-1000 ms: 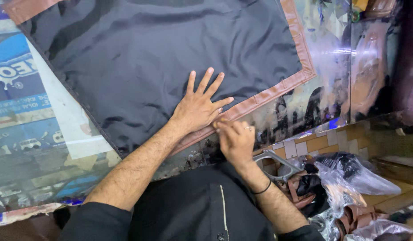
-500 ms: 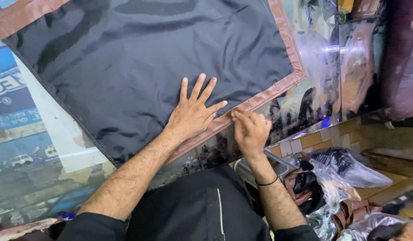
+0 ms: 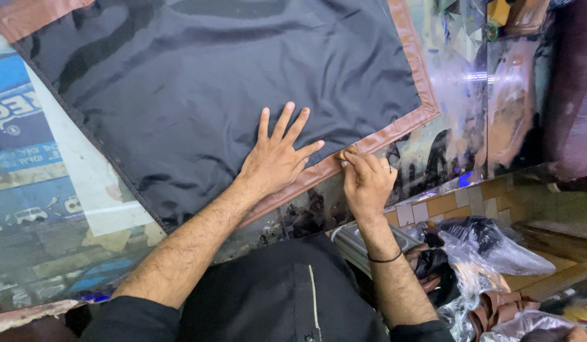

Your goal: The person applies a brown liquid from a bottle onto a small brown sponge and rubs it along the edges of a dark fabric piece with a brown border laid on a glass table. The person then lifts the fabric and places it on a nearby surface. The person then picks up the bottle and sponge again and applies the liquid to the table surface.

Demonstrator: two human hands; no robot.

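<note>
A large sheet of black fabric [image 3: 198,82] lies spread over the table, edged with a brown leather-like strip [image 3: 395,130]. My left hand [image 3: 277,158] presses flat on the black fabric near its lower edge, fingers spread. Just right of it, my right hand [image 3: 366,180] pinches the brown strip between fingertips and thumb. A ring is on one finger and a black band on that wrist.
The table [image 3: 46,209] is covered with printed, glossy sheets. At the lower right sit clear plastic bags [image 3: 496,253] with dark items and brown straps [image 3: 496,307]. A dark maroon object [image 3: 572,95] stands at the right edge.
Both hands have slid rightward along the brown edge strip. The left hand stays flat while the right keeps pinching the strip further along.
</note>
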